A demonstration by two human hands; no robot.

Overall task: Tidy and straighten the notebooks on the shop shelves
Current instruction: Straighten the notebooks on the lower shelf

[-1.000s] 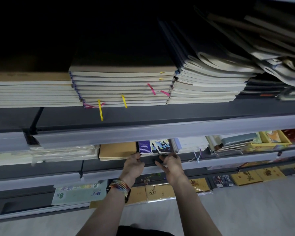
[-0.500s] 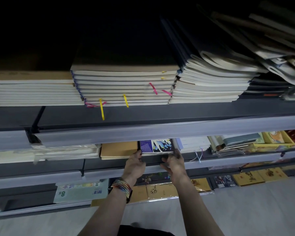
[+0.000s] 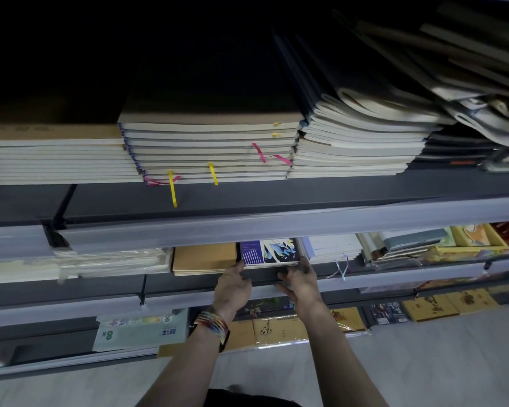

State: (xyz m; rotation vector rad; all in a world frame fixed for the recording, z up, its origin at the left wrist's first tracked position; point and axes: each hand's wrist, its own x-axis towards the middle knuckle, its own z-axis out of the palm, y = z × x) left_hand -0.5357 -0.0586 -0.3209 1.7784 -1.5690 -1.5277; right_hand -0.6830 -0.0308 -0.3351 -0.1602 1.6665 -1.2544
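At the bottom centre of the frame two bare forearms reach up and away; the left wrist wears a multicoloured woven bracelet (image 3: 212, 323). Just past it, on the lowest shelf, a pale green pad marked 8K (image 3: 141, 329) lies left of centre, with brown-covered notebooks in clear wrap (image 3: 279, 329) to its right.

Above these, at centre frame, both hands meet the middle shelf. The left hand (image 3: 232, 284) has its fingers curled against the front left corner of the purple-patterned notebook stack (image 3: 269, 251), thumb up along the side. The right hand (image 3: 301, 282) curls round the front right corner in the same way, so the small stack is gripped between the two. That stack sits on the middle shelf just under the grey rail of the shelf above, touching a kraft-brown stack (image 3: 204, 258) on its left and just beside white notebooks (image 3: 334, 248) on its right.

Farther up, the top shelf holds tall piles: a cream stack (image 3: 53, 160) at left, a stack with yellow and pink ribbons hanging out (image 3: 209, 148) in the middle, and a slumped, curling pile (image 3: 359, 148) at right. The shelf's back is dark.
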